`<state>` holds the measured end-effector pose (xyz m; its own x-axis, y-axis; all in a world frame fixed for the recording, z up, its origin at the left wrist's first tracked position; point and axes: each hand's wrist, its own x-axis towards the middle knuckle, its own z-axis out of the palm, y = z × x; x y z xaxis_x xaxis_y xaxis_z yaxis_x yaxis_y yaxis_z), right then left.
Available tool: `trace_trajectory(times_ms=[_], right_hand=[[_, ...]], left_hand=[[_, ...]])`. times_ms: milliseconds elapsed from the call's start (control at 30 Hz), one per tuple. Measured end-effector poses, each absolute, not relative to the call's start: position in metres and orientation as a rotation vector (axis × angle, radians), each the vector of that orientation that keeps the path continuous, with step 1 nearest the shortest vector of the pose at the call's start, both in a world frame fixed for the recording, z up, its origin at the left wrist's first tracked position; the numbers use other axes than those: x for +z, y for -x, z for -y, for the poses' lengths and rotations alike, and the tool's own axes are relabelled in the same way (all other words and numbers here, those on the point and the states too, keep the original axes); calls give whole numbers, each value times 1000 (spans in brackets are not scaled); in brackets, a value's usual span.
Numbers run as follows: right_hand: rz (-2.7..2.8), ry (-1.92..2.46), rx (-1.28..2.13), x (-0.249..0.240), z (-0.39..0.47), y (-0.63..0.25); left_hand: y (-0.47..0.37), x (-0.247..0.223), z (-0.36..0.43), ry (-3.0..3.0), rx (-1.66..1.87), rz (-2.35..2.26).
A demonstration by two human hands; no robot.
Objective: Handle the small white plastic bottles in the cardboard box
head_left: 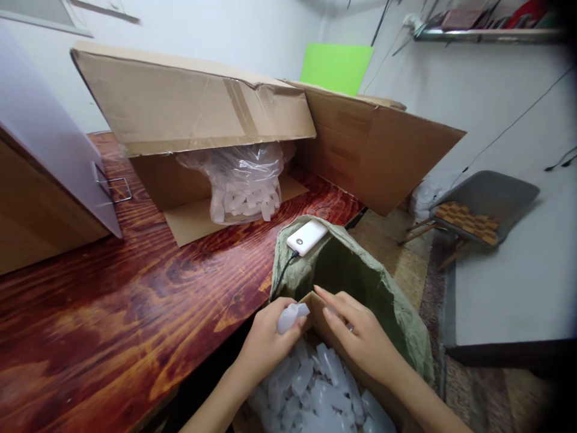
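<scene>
My left hand [268,332] is closed around a small translucent white plastic bottle [289,317], whose flat end sticks out past the thumb. Close by on the right is my right hand [360,337], its index finger stretched forward and the others bent. A pale bit shows between its fingers, too small to name. Below both hands, a cardboard box [319,313] holds a heap of similar translucent plastic pieces [311,391]. Just beyond is a large green woven sack [387,288], its mouth gaping. A white power bank [307,237] with a black cable rests on the sack's rim.
On the reddish wooden table [189,300] lies a large opened carton [193,102], with a clear plastic bag [246,186] of white pieces at its mouth. A white panel with a wire handle [112,183] stands left. A grey chair [487,198] is at right.
</scene>
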<state>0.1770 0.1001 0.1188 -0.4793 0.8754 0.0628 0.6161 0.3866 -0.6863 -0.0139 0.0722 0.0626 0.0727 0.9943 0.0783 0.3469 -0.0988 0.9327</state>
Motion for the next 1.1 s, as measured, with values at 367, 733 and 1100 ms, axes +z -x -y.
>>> trace_trajectory(times_ms=[367,733,1100], right_hand=[[2436,1004,977,124,-91,-171],[2658,1206,782,122,-91,-171],[2682,1095,793,126,-88,-173]], left_hand=[[16,52,-65,-2025,831,-1316],[15,43,-65,-2241,722,-1310],[16,41,-68,-2271,681,-1324]])
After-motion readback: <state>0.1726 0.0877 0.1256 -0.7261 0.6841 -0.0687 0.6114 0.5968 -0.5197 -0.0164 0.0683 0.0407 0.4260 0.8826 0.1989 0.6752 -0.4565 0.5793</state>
